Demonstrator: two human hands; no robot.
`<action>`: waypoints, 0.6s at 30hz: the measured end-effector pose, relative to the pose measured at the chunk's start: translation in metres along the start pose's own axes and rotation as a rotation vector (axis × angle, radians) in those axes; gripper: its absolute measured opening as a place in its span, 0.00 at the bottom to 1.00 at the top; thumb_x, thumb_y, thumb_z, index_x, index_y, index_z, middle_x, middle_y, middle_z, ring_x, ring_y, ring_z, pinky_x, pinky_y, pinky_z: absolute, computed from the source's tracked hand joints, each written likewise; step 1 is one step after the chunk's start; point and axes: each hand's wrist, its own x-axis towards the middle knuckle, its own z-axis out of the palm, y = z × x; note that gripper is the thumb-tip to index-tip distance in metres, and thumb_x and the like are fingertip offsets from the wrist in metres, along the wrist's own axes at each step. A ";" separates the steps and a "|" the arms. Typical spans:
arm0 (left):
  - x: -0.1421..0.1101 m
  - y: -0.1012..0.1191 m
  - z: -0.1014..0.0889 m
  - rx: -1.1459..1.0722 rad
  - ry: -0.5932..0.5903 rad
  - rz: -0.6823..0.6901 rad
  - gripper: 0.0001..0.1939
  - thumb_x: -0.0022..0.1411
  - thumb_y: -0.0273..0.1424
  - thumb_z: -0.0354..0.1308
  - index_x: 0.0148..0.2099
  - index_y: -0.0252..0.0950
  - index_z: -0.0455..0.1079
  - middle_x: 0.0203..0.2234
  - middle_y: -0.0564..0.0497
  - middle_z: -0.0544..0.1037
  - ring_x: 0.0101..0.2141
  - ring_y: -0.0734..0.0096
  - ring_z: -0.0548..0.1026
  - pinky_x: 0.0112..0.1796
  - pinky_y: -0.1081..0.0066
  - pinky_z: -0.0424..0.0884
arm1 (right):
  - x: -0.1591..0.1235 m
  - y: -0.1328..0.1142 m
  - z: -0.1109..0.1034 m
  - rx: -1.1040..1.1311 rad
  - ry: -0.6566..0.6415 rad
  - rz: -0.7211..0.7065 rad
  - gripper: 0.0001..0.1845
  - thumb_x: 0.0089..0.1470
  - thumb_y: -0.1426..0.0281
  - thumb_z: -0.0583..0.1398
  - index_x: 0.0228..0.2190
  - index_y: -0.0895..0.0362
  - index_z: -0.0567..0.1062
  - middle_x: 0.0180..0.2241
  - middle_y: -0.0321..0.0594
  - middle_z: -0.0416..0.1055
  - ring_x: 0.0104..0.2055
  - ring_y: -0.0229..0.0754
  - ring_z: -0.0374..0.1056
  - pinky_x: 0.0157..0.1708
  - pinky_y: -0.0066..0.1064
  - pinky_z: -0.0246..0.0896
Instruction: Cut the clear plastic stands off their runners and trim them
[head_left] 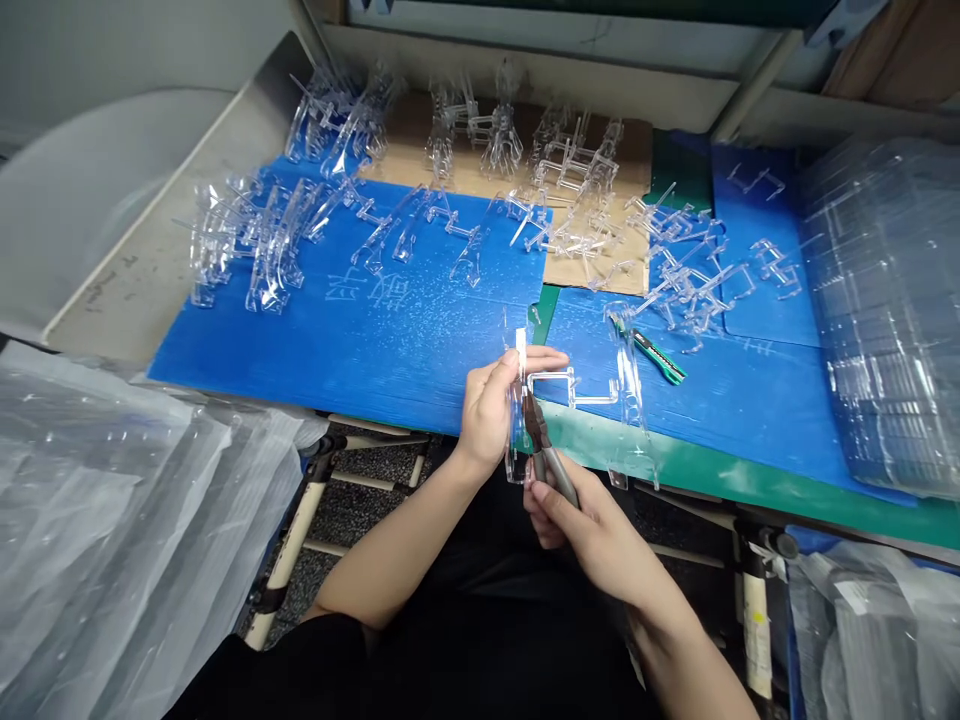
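My left hand (489, 400) grips one side of a clear plastic moulding (631, 400), two long curved parts joined by a thin stepped runner. The thumb lies on the near part and the fingers reach behind it. My right hand (562, 505) is closed around the grey handles of cutting pliers (553, 470). Their dark jaws are at the inner edge of the left part, where the runner meets it. Whether the jaws touch the plastic there I cannot tell. The far part of the moulding hangs out to the right, above the table's green front edge.
Several clear curved parts (274, 245) stand in rows at the left and back, partly on brown cardboard (600, 275). Loose clear runners (690, 280) are heaped at the right. A green utility knife (658, 357) lies on the blue sheet (420, 345). Clear stacked trays (889, 320) stand far right.
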 end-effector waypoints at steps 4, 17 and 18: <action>0.014 0.003 -0.009 0.321 -0.099 -0.059 0.23 0.79 0.46 0.54 0.50 0.41 0.89 0.51 0.44 0.86 0.53 0.54 0.81 0.59 0.59 0.72 | 0.015 0.008 -0.009 0.134 0.004 -0.011 0.21 0.68 0.51 0.65 0.39 0.52 0.66 0.28 0.26 0.55 0.25 0.32 0.46 0.25 0.26 0.44; 0.071 0.036 -0.081 1.509 0.136 -0.024 0.22 0.68 0.53 0.68 0.43 0.38 0.80 0.31 0.45 0.80 0.31 0.58 0.73 0.32 0.68 0.57 | -0.008 0.040 -0.032 0.234 -0.013 -0.041 0.23 0.67 0.49 0.67 0.39 0.53 0.67 0.28 0.26 0.57 0.25 0.32 0.48 0.25 0.27 0.45; 0.078 0.044 -0.078 1.600 0.113 0.044 0.22 0.69 0.52 0.67 0.49 0.39 0.79 0.35 0.45 0.82 0.35 0.56 0.75 0.33 0.68 0.58 | -0.014 0.042 -0.034 0.231 -0.012 -0.047 0.22 0.68 0.49 0.67 0.40 0.53 0.68 0.29 0.27 0.57 0.26 0.32 0.49 0.26 0.28 0.47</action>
